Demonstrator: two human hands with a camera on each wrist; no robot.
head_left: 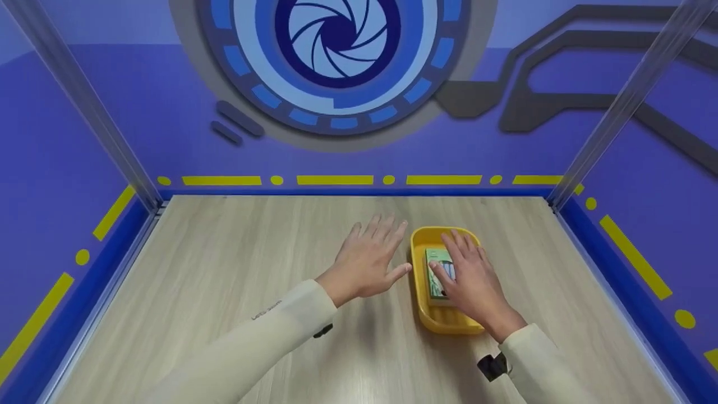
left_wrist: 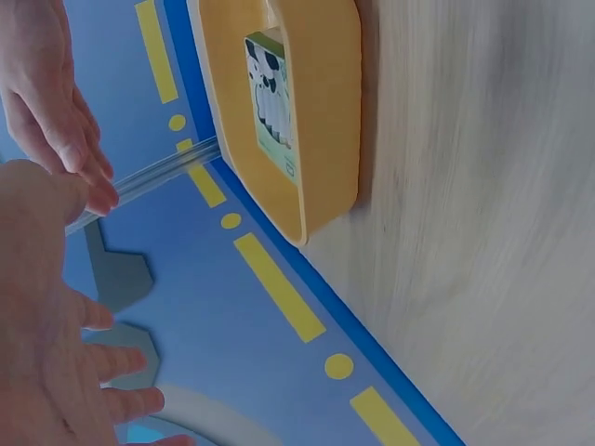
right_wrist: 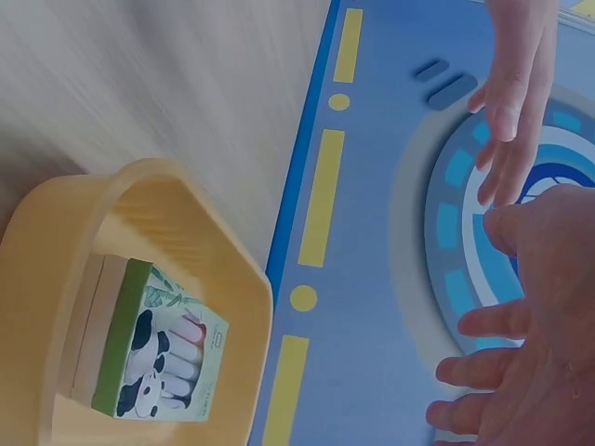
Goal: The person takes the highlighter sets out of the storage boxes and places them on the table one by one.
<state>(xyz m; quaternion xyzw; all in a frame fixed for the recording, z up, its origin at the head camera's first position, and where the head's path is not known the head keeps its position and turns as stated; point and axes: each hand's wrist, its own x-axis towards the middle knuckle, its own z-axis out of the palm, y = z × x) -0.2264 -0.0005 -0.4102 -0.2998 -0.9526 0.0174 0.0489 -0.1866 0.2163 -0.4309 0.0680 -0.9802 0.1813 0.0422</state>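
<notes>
A yellow tray (head_left: 443, 326) stands on the wooden table, right of centre. A green box with a panda print (head_left: 435, 259) lies flat inside it. My right hand (head_left: 471, 278) hovers over the tray with straight, spread fingers covering part of the box; the right wrist view shows the right hand (right_wrist: 539, 316) apart from the box (right_wrist: 158, 358) and the tray (right_wrist: 177, 223). My left hand (head_left: 367, 261) is flat and open just left of the tray, holding nothing. In the left wrist view the tray (left_wrist: 325, 111) and box (left_wrist: 271, 102) show beyond the left hand (left_wrist: 46, 325).
The light wooden table (head_left: 224, 280) is enclosed by purple walls with a blue and yellow border (head_left: 336, 180). Metal posts (head_left: 140, 185) stand at the back corners. Bare table lies to the left of and behind the hands.
</notes>
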